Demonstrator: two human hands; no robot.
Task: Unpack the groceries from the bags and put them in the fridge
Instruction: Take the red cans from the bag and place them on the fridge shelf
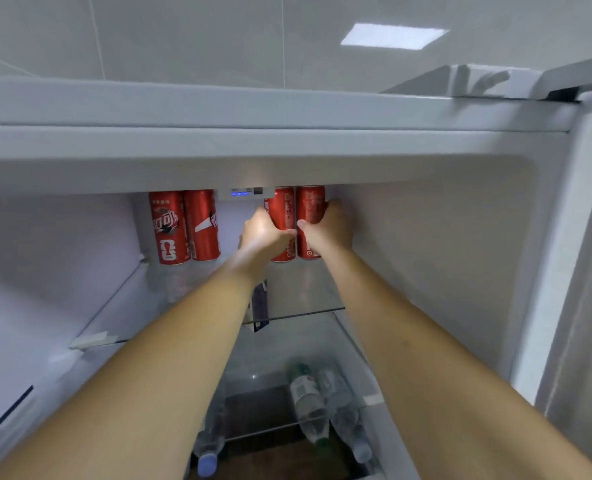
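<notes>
Nearest to us, low in the fridge, clear plastic bottles lie on their sides on a lower shelf, one with a blue cap at the bottom edge. Above them, both our forearms reach up over the glass shelf. Our left hand curls round one red can, fingers wrapped on its left side, thumb across the front. Our right hand wraps the neighbouring can, fingers round its right flank. Both cans stand upright on the glass shelf, side by side, near the back wall.

We judge this the setting-down step. To do it well, we'd keep both cans upright, seat their bases flat, nudge them level with the two red cans standing off to the left, and let go only once they sit steady.

Hard to tell: the can tops are hidden behind the fridge's upper lip and the small lit control panel. A dark-and-white carton beneath our left wrist is mostly covered. The grocery bags are out of view.
</notes>
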